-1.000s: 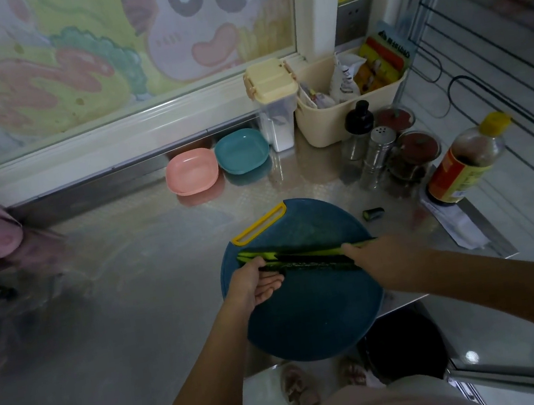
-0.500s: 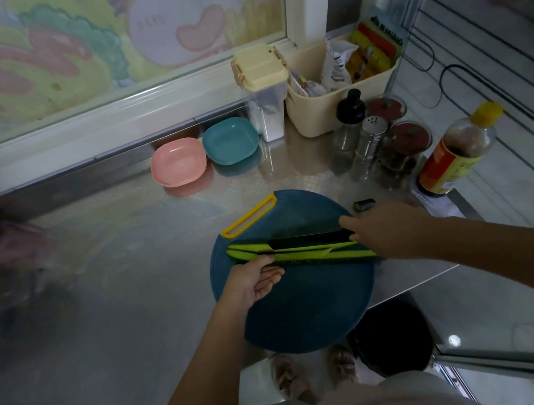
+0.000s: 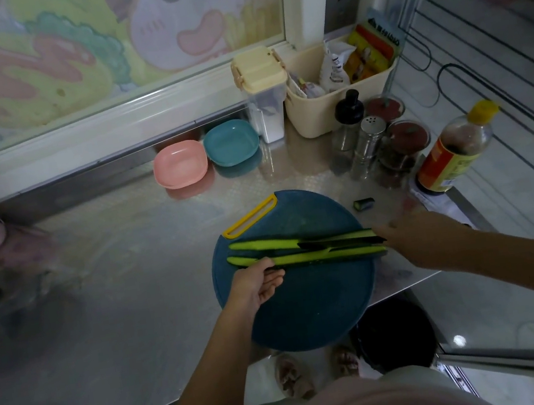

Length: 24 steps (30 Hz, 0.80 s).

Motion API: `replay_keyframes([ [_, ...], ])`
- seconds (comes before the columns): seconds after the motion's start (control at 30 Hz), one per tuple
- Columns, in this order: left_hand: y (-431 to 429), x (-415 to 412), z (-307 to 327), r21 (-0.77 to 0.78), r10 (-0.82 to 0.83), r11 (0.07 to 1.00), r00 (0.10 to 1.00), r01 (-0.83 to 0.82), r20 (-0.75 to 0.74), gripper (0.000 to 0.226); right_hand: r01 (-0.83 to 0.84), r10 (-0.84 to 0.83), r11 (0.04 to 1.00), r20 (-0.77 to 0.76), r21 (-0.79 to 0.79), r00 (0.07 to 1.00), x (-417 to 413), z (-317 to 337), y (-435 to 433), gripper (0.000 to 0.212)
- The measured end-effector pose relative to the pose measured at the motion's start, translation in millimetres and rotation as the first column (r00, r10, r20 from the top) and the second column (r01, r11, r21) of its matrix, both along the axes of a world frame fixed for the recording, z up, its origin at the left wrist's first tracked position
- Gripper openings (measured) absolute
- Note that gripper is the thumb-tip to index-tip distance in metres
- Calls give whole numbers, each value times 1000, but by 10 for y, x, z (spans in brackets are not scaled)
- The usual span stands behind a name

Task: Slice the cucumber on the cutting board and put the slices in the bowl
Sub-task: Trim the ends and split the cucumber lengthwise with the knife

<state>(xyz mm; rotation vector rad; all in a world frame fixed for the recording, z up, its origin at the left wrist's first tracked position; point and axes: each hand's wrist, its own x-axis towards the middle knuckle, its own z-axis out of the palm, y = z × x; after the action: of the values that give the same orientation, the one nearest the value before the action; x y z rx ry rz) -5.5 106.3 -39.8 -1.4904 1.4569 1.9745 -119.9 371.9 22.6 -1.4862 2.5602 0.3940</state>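
Round dark-blue plastic cutting board on the brushed-steel counter carries two long green cucumber halves — cut faces up, parallel. Left hand presses the near half, fingers loosely curled. Right hand grips a dark knife. Two shallow bowls — one pink, one teal — stand well apart.

Your left hand rested on the round blue cutting board, fingertips touching the nearer cucumber half. The farther half lay just beside it, cut faces up. Your right hand gripped a dark knife lying flat between the halves. A cucumber end piece sat off the board. A pink bowl and teal bowl waited near the wall.
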Motion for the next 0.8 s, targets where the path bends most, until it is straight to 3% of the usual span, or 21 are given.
replay_keyframes([
  [0.1,-22,-2,22,-5,2,1000,1000,-2,6,15,11,-13,998,-34,-65,999,37,54,119,57],
  [0.27,-50,1,23,13,26,1000,999,-26,29,17,38,-35,996,47,-75,998,74,-47,324,74],
  [0.37,-40,0,-4,28,34,999,999,-35,39,18,33,-27,990,48,-140,999,42,-94,457,63],
  [0.47,-58,7,-29,24,45,999,998,-46,39,17,-5,2,995,-31,-96,1000,31,-40,493,42],
  [0.57,-170,49,-37,-21,68,998,997,-67,33,17,57,-56,998,13,-14,998,27,-59,596,45],
  [0.67,-318,109,-24,-59,31,998,998,-27,56,21,109,-100,990,101,-90,990,58,53,584,16],
  [0.8,-483,137,67,-105,-36,993,993,48,108,23,259,-230,936,143,-238,963,-1,-64,538,29],
])
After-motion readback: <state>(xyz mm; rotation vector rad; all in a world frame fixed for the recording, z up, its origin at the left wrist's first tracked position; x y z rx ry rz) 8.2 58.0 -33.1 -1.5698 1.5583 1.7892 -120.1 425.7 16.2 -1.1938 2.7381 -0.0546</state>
